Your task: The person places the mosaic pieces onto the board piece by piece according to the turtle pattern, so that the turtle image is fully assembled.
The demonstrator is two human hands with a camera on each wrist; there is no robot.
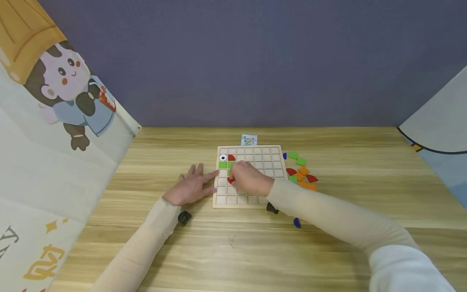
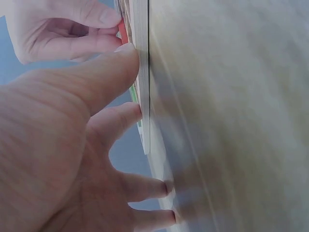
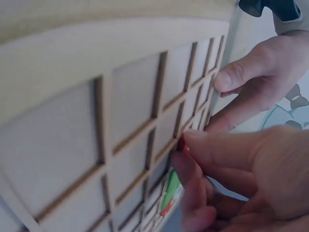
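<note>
A wooden grid board (image 1: 240, 199) lies on the table, its cells mostly bare. In its upper left are an eye tile (image 1: 223, 157), a red quarter-circle tile (image 1: 231, 157) and green square tiles (image 1: 222, 165). My right hand (image 1: 251, 178) pinches another red tile (image 2: 122, 31) between thumb and finger, at a cell in the second column; the fingers partly hide it. On the left, my left hand (image 1: 189, 186) has its fingers spread. Its thumb and index finger touch the board's left edge, and other fingertips rest on the table.
Right of the board lie loose tiles: green squares (image 1: 293, 155), orange pieces (image 1: 307, 186), red quarter-circles (image 1: 311, 178). A blue tile (image 1: 297, 222) sits nearer the front. A small pattern card (image 1: 249, 140) lies behind the board. A dark wall panel (image 1: 270, 65) stands along the table's back.
</note>
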